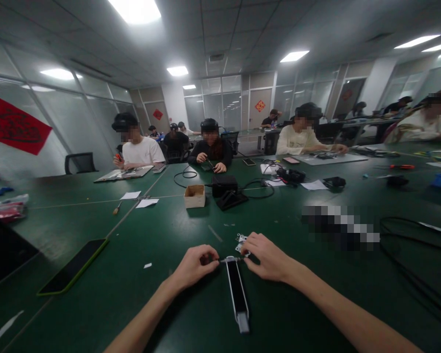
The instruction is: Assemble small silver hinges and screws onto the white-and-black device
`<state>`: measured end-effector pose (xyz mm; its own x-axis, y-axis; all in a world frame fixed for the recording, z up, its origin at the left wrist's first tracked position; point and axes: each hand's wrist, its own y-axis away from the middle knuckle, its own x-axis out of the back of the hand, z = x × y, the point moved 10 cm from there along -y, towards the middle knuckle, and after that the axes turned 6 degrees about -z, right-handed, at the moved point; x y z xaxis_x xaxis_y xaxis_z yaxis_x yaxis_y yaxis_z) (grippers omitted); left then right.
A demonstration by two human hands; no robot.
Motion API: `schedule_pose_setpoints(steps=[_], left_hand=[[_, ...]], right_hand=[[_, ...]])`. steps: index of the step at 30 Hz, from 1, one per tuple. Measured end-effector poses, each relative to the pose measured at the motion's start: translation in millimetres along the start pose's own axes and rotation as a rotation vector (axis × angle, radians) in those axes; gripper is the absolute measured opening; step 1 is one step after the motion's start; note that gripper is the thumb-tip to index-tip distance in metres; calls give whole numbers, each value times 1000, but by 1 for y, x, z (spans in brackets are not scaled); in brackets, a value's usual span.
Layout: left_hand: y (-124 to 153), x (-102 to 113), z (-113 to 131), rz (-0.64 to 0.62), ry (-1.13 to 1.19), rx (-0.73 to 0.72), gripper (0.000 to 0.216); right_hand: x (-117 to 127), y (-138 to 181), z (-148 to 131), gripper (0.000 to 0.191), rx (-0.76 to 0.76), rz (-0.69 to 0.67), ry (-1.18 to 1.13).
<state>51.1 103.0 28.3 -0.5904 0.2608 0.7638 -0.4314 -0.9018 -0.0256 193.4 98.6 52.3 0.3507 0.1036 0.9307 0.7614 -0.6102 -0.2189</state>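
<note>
A long narrow black bar with silver ends lies on the green table, pointing away from me. My left hand is curled, its fingertips pinched at the bar's far end. My right hand is closed on the same end from the other side. Small silver metal parts lie just beyond my right fingers.
A phone in a green case lies to the left. A small cardboard box and a black device with cables stand farther back. Black cables loop at the right. Several people work at the far side.
</note>
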Motion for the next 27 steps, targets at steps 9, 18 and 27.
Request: schedule_pose_setpoints(steps=[9,18,27], left_hand=[[-1,-7,2,-15,-51,-15,15],[-2,-12,5,10,-52,-18,17],[-2,-16,-1,65,-102,-43,18]], right_hand=[[-11,-1,5,11,-34,-61,-12],[-13,-1,4,11,-46,-26,-76],[-2,1,35,17,-135,62,-24]])
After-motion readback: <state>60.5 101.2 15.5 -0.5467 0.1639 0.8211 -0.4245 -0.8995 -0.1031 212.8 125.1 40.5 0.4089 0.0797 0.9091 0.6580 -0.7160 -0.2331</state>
